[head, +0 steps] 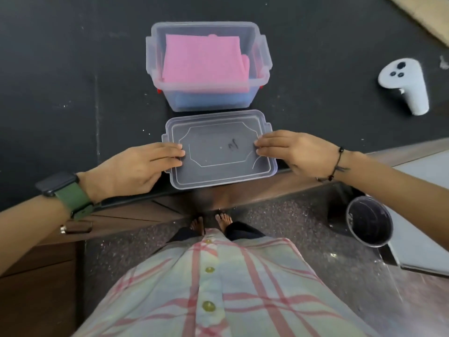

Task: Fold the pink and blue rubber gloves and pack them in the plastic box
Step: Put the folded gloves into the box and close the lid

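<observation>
A clear plastic box [155,57] stands open on the black tabletop. Folded pink rubber gloves [204,60] lie on top inside it, and blue gloves [206,99] show through the front wall beneath them. The clear lid [218,166] is just in front of the box, at the table's near edge. My left hand [136,170] grips the lid's left side, fingers on top. My right hand [294,152] grips its right side the same way.
A white handheld controller [405,86] lies on the table to the right. The table's front edge runs just under the lid. Below on the floor stand a dark bucket [369,222] at the right and my bare feet.
</observation>
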